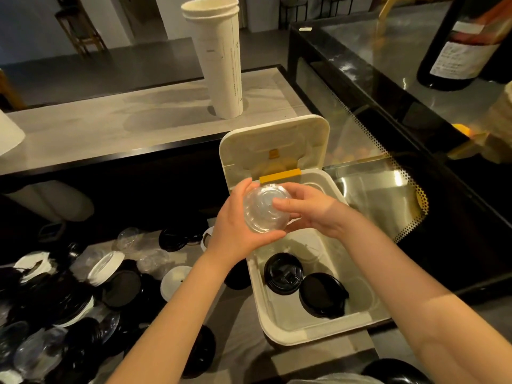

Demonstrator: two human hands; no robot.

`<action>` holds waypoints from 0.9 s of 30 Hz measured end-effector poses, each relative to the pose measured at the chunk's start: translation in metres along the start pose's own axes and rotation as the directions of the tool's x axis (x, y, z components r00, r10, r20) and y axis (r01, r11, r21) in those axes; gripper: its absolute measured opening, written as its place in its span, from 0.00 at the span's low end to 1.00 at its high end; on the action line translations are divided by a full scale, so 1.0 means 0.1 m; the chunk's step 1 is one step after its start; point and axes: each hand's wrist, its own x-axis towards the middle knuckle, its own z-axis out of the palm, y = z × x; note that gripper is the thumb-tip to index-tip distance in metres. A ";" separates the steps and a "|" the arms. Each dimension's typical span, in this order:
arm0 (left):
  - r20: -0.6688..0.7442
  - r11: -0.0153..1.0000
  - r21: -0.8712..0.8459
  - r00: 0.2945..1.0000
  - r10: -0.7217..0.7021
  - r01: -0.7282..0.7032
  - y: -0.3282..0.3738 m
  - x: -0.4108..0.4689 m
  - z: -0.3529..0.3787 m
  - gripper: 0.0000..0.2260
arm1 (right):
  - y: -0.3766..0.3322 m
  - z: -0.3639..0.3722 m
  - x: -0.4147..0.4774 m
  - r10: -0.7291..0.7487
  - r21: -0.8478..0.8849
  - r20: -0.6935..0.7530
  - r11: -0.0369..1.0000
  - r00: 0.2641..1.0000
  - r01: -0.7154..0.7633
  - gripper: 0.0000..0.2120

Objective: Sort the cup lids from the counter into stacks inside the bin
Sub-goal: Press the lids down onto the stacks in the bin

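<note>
We see the clear lid [263,210] held up between both grips, above the far end of the bin [279,335]. It is a see-through plastic dome with ringed ridges on its face, tilted toward us. It looks thick enough to be several lids nested, but we cannot tell how many.

The left grip [235,231] is curled round the lid's left side, with the thumb hooked under the near edge and the fingers wrapped over the far edge. The right grip [313,212] pinches the lid's right side, with the thumb pressed on the face and the fingers tucked behind and beneath. Both grips are closed onto the lid, and neither holds anything else.

Directly below the grips lies the cream bin, and its hinged cover [277,142] stands open beyond them, with a yellow latch [280,175] just past the fingertips. Inside the bin, nearer to us than the grips, 2 dark lids lie flat. One is a black lid [283,273] with a sip tab, and just right of it is a second black lid [322,295], touching or nearly touching the first.

Left of the left grip and below it, a heap of lids [69,300] covers the desk [194,256] in black, white and clear, overlapping one another. Among them a white lid [106,267] sits tilted.

Far beyond the grips, a tall stack of paper cups [219,59] stands upright on a higher ledge. To the right of the right grip runs a glass case [388,134], with a dark bottle [465,42] on top of it.
</note>
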 end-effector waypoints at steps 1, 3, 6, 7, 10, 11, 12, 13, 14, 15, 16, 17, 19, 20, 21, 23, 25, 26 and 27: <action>0.035 1.000 0.007 0.999 -0.005 0.005 -0.02 0.00 0.02 0.47 | 0.03 -0.03 0.02 0.003 -0.002 -0.014 1.000 1.000 -0.003 0.26; 0.102 0.999 0.028 0.994 -0.041 0.038 -0.08 0.01 0.05 0.47 | 0.12 -0.07 0.08 0.033 -0.011 -0.088 0.999 0.996 -0.034 0.25; 0.172 0.977 0.171 0.972 -0.158 0.128 -0.30 0.02 0.06 0.42 | 0.36 -0.19 0.27 0.106 -0.088 -0.293 0.987 0.950 -0.137 0.27; 0.195 0.963 0.227 0.962 -0.191 0.145 -0.38 0.01 0.05 0.40 | 0.45 -0.22 0.35 0.135 -0.118 -0.338 0.976 0.931 -0.184 0.27; 0.264 0.941 0.299 0.934 -0.242 0.159 -0.54 -0.05 0.05 0.37 | 0.66 -0.27 0.57 0.248 -0.180 -0.329 0.931 0.911 -0.318 0.32; 0.276 0.935 0.320 0.928 -0.249 0.156 -0.56 -0.06 0.05 0.37 | 0.70 -0.27 0.64 0.281 -0.191 -0.306 0.918 0.910 -0.348 0.33; 0.284 0.924 0.354 0.924 -0.255 0.146 -0.57 -0.05 0.05 0.37 | 0.73 -0.25 0.70 0.305 -0.197 -0.284 0.909 0.909 -0.367 0.34; 0.290 0.908 0.397 0.921 -0.262 0.133 -0.57 -0.04 0.04 0.37 | 0.77 -0.25 0.76 0.325 -0.205 -0.269 0.901 0.907 -0.383 0.34; 0.295 0.889 0.442 0.917 -0.267 0.117 -0.57 -0.03 0.03 0.37 | 0.81 -0.24 0.82 0.340 -0.211 -0.260 0.893 0.904 -0.397 0.35; 0.299 0.869 0.485 0.915 -0.270 0.099 -0.56 -0.01 0.02 0.37 | 0.84 -0.24 0.86 0.353 -0.220 -0.258 0.885 0.899 -0.410 0.36; 0.302 0.849 0.523 0.914 -0.272 0.079 -0.55 0.00 0.00 0.37 | 0.87 -0.24 0.89 0.361 -0.259 -0.258 0.868 0.896 -0.424 0.36; 0.305 0.830 0.555 0.914 -0.268 0.058 -0.55 0.01 0.00 0.37 | 0.90 -0.24 0.91 0.361 -0.336 -0.262 0.835 0.895 -0.436 0.36; 0.307 0.801 0.598 0.918 -0.251 0.019 -0.54 0.01 -0.01 0.37 | 0.94 -0.26 0.90 0.340 -0.507 -0.293 0.737 0.893 -0.447 0.35; 0.308 0.792 0.610 0.919 -0.245 0.007 -0.53 0.01 -0.01 0.37 | 0.96 -0.26 0.90 0.325 -0.552 -0.306 0.705 0.895 -0.445 0.33; 0.309 0.787 0.618 0.920 -0.242 0.000 -0.54 0.01 0.00 0.37 | 0.96 -0.24 0.90 0.317 -0.591 -0.317 0.672 0.894 -0.447 0.31; 0.311 0.780 0.626 0.919 -0.242 -0.007 -0.54 0.01 0.00 0.37 | 0.97 -0.20 0.93 0.306 -0.698 -0.341 0.550 0.889 -0.458 0.29; 0.314 0.772 0.636 0.918 -0.242 -0.014 -0.54 0.02 0.00 0.37 | 0.96 -0.13 0.99 0.295 -0.763 -0.397 0.421 0.869 -0.491 0.26; 0.317 0.769 0.639 0.917 -0.243 -0.018 -0.54 0.02 0.00 0.37 | 0.93 -0.10 1.01 0.298 -0.779 -0.410 0.377 0.862 -0.501 0.24; 0.321 0.767 0.641 0.915 -0.244 -0.020 -0.54 0.02 0.00 0.37 | 0.92 -0.08 1.03 0.311 -0.788 -0.409 0.354 0.858 -0.504 0.23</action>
